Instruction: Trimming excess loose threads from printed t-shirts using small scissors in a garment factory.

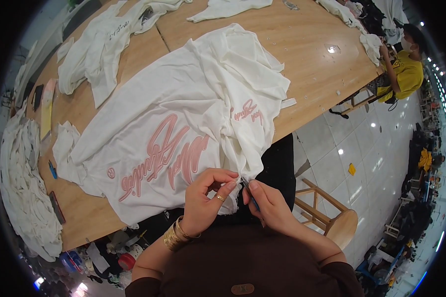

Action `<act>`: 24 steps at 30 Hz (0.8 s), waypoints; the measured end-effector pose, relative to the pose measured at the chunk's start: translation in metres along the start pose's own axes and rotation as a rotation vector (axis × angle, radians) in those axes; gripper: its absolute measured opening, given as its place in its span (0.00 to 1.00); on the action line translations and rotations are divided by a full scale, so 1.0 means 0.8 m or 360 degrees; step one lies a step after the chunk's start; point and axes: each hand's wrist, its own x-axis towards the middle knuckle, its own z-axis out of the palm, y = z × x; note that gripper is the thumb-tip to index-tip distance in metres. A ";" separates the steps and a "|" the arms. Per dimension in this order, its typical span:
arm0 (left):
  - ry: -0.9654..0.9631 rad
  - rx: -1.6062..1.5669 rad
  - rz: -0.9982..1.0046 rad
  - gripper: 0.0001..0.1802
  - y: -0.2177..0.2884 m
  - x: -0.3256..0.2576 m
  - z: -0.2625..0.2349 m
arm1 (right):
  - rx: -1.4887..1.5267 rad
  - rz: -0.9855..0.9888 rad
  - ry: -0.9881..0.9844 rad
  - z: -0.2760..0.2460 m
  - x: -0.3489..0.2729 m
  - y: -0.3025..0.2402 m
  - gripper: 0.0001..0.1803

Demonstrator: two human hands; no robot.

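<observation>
A white garment point(148, 123) with pink raised lettering is spread across the wooden table and drapes over its front edge toward me. My left hand point(206, 195), with gold bangles and a ring, is closed, its thumb and fingers pinching a bit of the garment's edge. Close beside it, my right hand point(274, 205) grips thread snips point(254, 202) with a blue handle. The metal tips are at the pinched cloth, but the fingers partly hide them. I cannot tell whether the blades touch a thread.
More white garments lie at the table's point(312, 64) far side, and a white pile point(27, 183) hangs at the left. A phone point(57, 207) and a blue tool point(52, 170) rest near the left edge. A wooden stool point(342, 227) stands at right. Beyond sits a person in yellow point(406, 74).
</observation>
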 end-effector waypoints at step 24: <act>0.0065 0.0257 0.0076 0.06 0.002 0.002 -0.023 | -0.0900 -0.0834 0.0242 -0.011 0.041 0.003 0.26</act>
